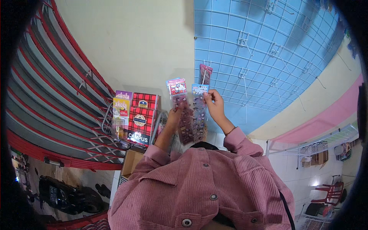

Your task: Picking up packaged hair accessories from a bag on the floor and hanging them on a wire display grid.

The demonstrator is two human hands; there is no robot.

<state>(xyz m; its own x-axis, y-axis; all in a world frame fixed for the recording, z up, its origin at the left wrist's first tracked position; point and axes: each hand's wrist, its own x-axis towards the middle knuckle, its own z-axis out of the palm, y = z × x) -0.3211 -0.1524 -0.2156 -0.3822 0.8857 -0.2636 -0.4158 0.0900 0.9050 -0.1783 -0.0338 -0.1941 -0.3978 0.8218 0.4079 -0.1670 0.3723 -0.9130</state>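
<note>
My left hand (174, 116) grips a stack of sticker sheets (184, 126) in clear packaging, with printed header cards at the top. In my right hand (215, 105), one sticker sheet (199, 115) with a blue header card is pinched near its upper right corner. The two lots hang side by side before my chest. Just behind the blue header, a pink-topped pack (205, 72) hangs on a hook of the white wire grid panel (230, 60). Whether the right hand's sheet touches that hook, I cannot tell.
Bare hooks (243, 43) jut from the grid over the blue wall. Notebooks (141, 118) and a clear jar (118, 129) stand at left, beside a red folding gate (66, 95). A cardboard box (132, 162) sits below them. At right are a white wire rack (316, 146) and a red chair (329, 191).
</note>
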